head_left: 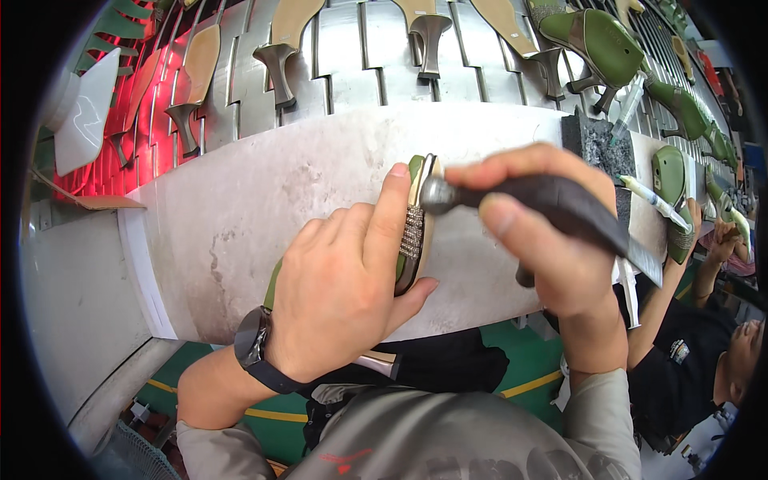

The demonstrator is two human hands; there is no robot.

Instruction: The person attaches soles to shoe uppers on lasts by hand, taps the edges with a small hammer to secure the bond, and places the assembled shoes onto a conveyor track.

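My left hand (340,292) grips a green high-heeled shoe (414,240) on its side against the pale worktable (240,200), thumb pressed along its upper edge. The shoe has a tan sole edge and a strip of sparkling stones. A dark watch sits on that wrist. My right hand (552,240) holds a dark-handled hammer (552,204); its round metal head touches the shoe's sole edge near the top.
Behind the table runs a metal slatted conveyor (352,64) carrying upturned heeled shoes, tan soles up, and green shoes (600,40) at the right. Another person (704,320) in black works at the right with a green shoe. A dark block (596,144) stands on the table's right end.
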